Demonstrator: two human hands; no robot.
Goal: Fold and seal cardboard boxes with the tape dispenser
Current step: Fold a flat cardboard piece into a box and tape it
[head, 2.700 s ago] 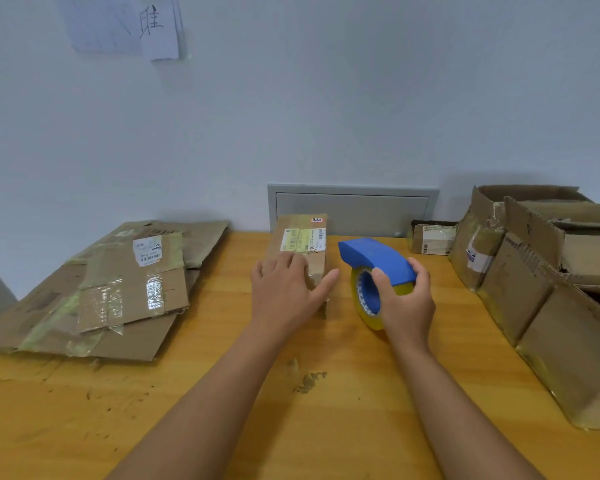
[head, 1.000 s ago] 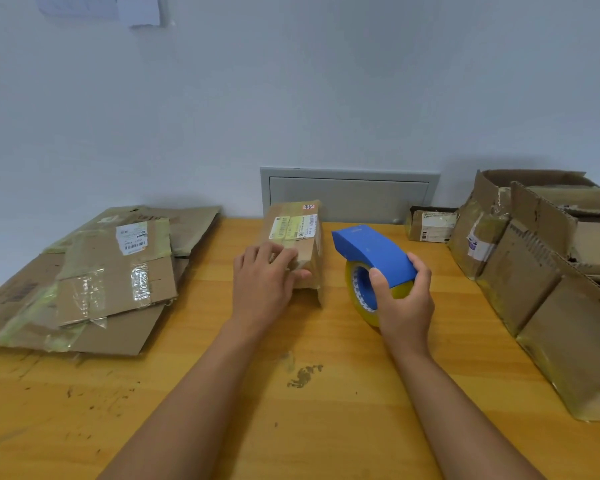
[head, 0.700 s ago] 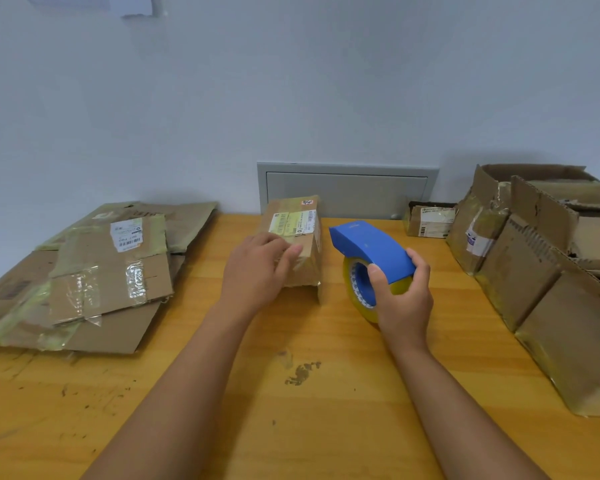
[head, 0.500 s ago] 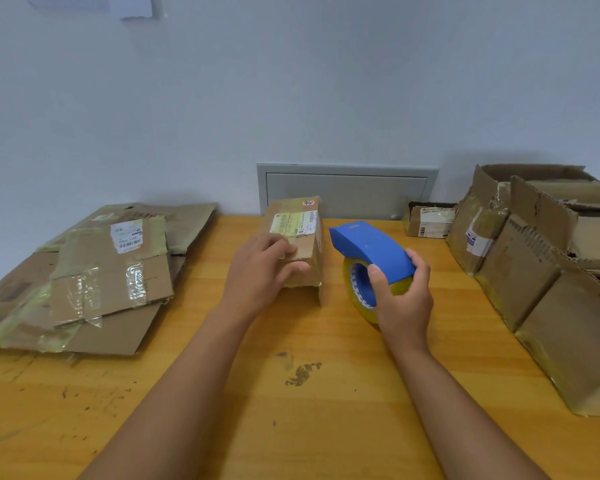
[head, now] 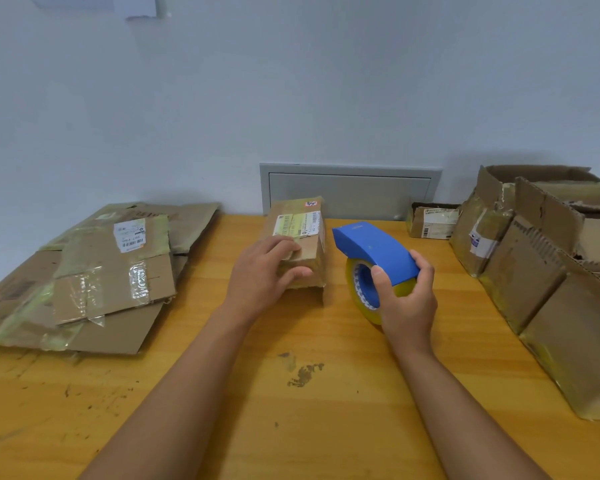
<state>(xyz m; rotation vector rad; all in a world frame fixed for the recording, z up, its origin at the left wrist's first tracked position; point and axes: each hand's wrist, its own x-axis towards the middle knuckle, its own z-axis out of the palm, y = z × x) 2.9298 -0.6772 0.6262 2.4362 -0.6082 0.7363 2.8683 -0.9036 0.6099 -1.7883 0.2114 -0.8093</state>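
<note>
One small cardboard box (head: 300, 242) sits at the middle of the table (head: 326, 427), a little back toward the wall, with its labelled top facing up and its near end toward you; your left hand (head: 262, 273) grips that near end, fingers curled over the top edge and thumb across the front flap, which looks like a way of pinning the flaps shut and keeping the light box from sliding when tape is pressed on. Just beside it on the right, your right hand (head: 407, 301) is wrapped round the tape dispenser (head: 374, 261), thumb on the roll's near face and fingers over the blue cover, with the roll standing on edge on the wood and the cover's nose pointing at the box, so you are placed to carry it straight across to the seam. Dispenser and box are close but not touching, and you have not yet laid tape on this end, as far as can be told. To your left lies a heap of flattened cardboard (head: 94, 275), probably the stock yet to be folded; along the right edge stand several assembled boxes (head: 534, 282), and another little labelled box (head: 433, 221) rests by the grey wall panel (head: 350, 192)
</note>
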